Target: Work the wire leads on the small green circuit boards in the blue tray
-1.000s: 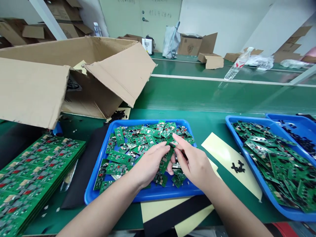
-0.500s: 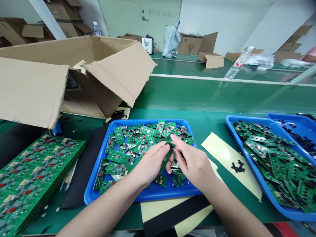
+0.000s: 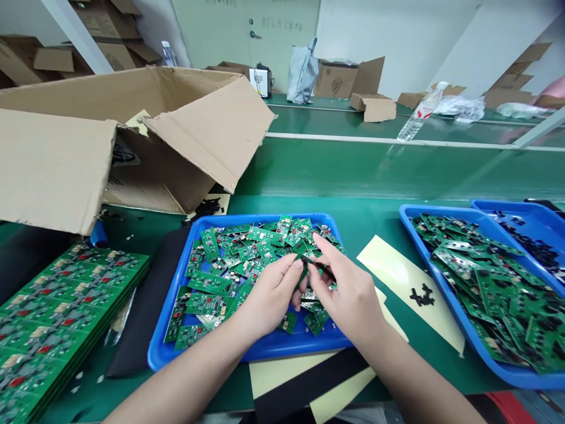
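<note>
Over the blue tray (image 3: 155, 338) my two hands meet. Between the thumb and fingers of my left hand (image 3: 271, 288) is a small green circuit board (image 3: 300, 272), mostly covered by the fingers. My right hand (image 3: 346, 282) is closed at the board's upper end, its thumb and fingers pinching a small black piece (image 3: 325, 271) against or beside it; their exact contact is hidden. Beneath both hands, loose green circuit boards (image 3: 214, 282) with red and white parts fill the tray.
Stacked board panels (image 3: 66, 312) lie left, beside a black sheet (image 3: 145, 306). An open cardboard box (image 3: 212, 129) stands behind. Right are yellow backing paper (image 3: 397, 265) with black pieces (image 3: 422, 295), a blue tray of boards (image 3: 498, 380) and another blue tray (image 3: 481, 206).
The board between my hands has tilted so that less of its face shows. My right fingers have shifted, and more of the dark piece shows by them. The view has moved slightly.
</note>
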A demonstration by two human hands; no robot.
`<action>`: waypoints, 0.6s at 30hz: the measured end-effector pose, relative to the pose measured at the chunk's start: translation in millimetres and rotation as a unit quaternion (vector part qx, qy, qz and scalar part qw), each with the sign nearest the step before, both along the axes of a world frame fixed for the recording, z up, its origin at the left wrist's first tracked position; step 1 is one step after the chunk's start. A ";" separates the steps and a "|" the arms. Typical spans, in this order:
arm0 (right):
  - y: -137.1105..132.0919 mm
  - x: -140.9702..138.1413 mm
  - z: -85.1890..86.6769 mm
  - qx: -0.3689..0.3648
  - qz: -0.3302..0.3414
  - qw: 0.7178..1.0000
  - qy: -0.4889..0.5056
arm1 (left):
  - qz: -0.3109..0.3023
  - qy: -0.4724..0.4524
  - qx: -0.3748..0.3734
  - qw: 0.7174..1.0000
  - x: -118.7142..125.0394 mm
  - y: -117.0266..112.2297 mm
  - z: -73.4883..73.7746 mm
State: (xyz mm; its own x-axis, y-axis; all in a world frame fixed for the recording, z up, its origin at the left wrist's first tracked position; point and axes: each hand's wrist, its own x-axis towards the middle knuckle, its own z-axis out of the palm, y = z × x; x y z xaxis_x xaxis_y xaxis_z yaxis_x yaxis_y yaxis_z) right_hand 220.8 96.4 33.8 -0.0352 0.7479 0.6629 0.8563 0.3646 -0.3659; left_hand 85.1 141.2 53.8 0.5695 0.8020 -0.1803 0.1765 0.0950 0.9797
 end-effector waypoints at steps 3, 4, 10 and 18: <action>-0.1 3.8 3.1 -0.019 -0.058 0.998 -0.021 | 0.013 -0.010 0.003 1.000 0.1 1.1 0.5; 0.5 5.9 4.2 -0.026 -0.068 0.997 -0.018 | 0.020 -0.014 0.001 1.000 0.1 1.3 1.4; 6.2 14.1 2.2 -0.020 0.054 0.998 0.021 | 0.028 -0.007 0.008 1.000 -0.9 -0.2 6.8; 5.7 13.8 3.4 0.009 0.073 0.995 0.066 | 0.005 0.000 0.035 0.999 -4.6 1.2 8.2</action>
